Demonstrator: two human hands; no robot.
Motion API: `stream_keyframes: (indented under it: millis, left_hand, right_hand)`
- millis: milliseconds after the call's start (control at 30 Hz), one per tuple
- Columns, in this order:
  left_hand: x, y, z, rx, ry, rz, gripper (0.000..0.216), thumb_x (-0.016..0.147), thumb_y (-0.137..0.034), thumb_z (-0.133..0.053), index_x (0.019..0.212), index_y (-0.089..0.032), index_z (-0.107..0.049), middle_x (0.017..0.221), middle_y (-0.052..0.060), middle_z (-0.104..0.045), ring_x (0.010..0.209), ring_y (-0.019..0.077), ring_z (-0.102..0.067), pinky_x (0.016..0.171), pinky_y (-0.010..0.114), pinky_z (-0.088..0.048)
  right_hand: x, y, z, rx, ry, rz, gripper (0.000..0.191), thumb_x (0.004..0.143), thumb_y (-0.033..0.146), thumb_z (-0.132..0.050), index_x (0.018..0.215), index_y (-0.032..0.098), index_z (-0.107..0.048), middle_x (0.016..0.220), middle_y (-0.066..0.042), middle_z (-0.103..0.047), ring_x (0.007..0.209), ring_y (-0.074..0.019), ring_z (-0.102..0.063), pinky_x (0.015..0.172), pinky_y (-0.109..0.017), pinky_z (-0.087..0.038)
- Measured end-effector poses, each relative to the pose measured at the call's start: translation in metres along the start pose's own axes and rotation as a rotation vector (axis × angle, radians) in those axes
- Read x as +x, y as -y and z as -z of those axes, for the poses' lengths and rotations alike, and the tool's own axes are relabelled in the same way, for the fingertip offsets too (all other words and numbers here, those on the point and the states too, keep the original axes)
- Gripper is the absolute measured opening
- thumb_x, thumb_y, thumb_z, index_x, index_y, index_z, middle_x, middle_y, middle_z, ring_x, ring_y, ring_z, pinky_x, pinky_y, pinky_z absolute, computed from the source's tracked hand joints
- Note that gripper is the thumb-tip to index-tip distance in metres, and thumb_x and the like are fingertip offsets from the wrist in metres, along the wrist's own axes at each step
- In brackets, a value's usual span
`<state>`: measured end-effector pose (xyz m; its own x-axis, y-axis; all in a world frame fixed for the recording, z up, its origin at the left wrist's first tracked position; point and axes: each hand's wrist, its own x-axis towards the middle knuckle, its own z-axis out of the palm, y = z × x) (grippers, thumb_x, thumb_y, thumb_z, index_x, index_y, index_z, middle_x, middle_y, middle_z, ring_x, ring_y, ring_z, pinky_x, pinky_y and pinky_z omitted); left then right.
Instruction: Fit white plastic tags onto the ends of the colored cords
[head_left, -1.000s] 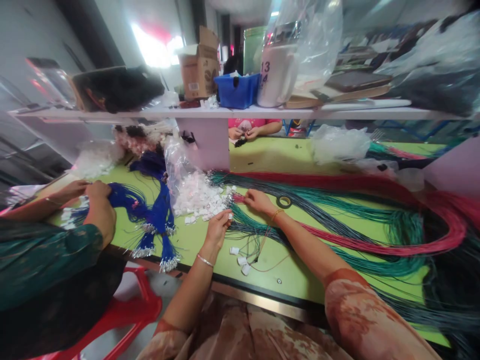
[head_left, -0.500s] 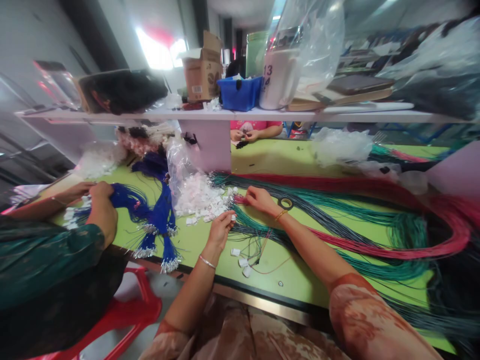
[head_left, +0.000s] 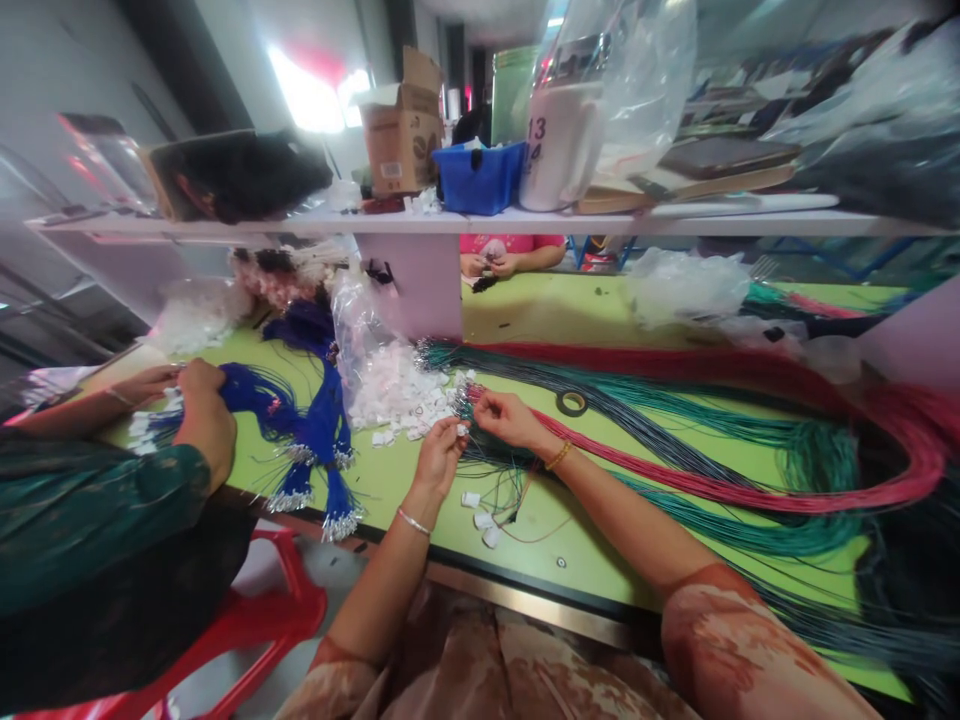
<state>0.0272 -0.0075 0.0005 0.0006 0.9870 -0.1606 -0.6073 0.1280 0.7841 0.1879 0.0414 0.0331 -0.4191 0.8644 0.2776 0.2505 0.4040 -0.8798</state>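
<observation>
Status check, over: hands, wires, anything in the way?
Left hand pinching white connector. Right hand fingers at near end of red wires, grip unclear. Tape roll beyond right wrist, touching neither hand.

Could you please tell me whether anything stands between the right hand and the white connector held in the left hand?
Nothing visible does: the left hand holds the white connector on the side facing the right hand.

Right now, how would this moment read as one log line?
left hand: holding white plug | right hand: at wires, grip unclear | tape roll: on table
</observation>
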Motion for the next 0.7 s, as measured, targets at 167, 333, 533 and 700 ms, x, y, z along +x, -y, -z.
stream_keyframes:
  millis: [167,333,533,700]
  left_hand:
    - [0.0,0.0,-0.002,-0.037,0.013,0.019,0.027,0.064,-0.025,-0.079,0.081,-0.014,-0.061,0.085,0.004,-0.067,0.067,0.0089,-0.056,0.066,0.022,-0.044]
    - [0.001,0.002,-0.003,-0.046,0.01,0.019,0.026,0.065,-0.025,-0.078,0.082,-0.013,-0.062,0.08,0.003,-0.065,0.066,0.0088,-0.056,0.064,0.021,-0.043]
    - [0.002,0.003,-0.001,-0.03,-0.007,0.018,0.027,0.065,-0.026,-0.079,0.082,-0.013,-0.062,0.079,0.003,-0.065,0.064,0.0082,-0.055,0.062,0.021,-0.043]
    - [0.002,0.004,-0.001,-0.025,-0.025,0.003,0.03,0.064,-0.028,-0.08,0.082,-0.013,-0.062,0.077,0.002,-0.064,0.064,0.0076,-0.055,0.062,0.021,-0.042]
  right_hand:
    - [-0.018,0.002,-0.006,-0.053,-0.044,-0.005,0.006,0.072,0.022,-0.057,0.071,0.016,-0.056,0.063,0.002,-0.053,0.056,-0.0083,-0.043,0.052,-0.019,-0.033]
    - [-0.024,0.009,-0.007,-0.165,-0.049,0.079,0.004,0.073,0.02,-0.056,0.07,0.016,-0.055,0.065,0.001,-0.054,0.056,-0.0089,-0.043,0.053,-0.021,-0.031]
    - [-0.025,0.009,-0.007,-0.266,-0.042,0.109,0.004,0.074,0.019,-0.055,0.07,0.017,-0.054,0.064,0.001,-0.054,0.059,-0.0101,-0.044,0.056,-0.022,-0.031]
    - [-0.024,0.006,-0.007,-0.26,-0.022,0.085,0.002,0.073,0.019,-0.055,0.072,0.017,-0.056,0.065,0.001,-0.056,0.059,-0.0105,-0.045,0.056,-0.022,-0.032]
